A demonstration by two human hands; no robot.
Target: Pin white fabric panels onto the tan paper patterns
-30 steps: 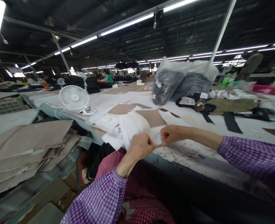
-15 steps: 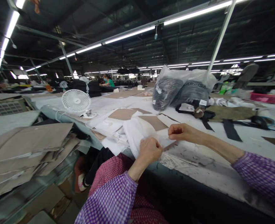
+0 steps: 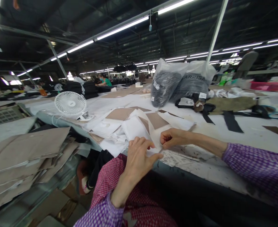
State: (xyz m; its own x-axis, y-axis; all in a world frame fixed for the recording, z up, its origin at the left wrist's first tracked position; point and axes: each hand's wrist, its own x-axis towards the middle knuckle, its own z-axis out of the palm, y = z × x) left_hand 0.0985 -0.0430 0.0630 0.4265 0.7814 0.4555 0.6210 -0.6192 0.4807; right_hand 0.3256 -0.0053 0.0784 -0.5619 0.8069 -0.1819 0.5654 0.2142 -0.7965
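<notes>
A white fabric piece point(image 3: 137, 129) lies at the near edge of the long white work table point(image 3: 224, 138). My left hand point(image 3: 139, 157) rests on its lower edge, fingers curled over the cloth and thumb stretched out to the right. My right hand point(image 3: 173, 138) is closed in a pinch on the same piece's right corner. Brown paper patterns point(image 3: 156, 120) and more white cut pieces point(image 3: 108, 127) lie in a loose pile just behind my hands. Both my sleeves are purple check.
A small white fan point(image 3: 70, 103) stands at the table's left. Two plastic bags of dark cloth point(image 3: 176, 82) sit behind the pile, with black straps point(image 3: 230, 121) and olive fabric point(image 3: 230, 104) to the right. Stacked cardboard sheets point(image 3: 25, 154) fill the left. A distant person in green point(image 3: 105, 80) works.
My left hand has loosened from a fist and slid down the cloth's edge. My right hand has come back toward it, still pinching the corner.
</notes>
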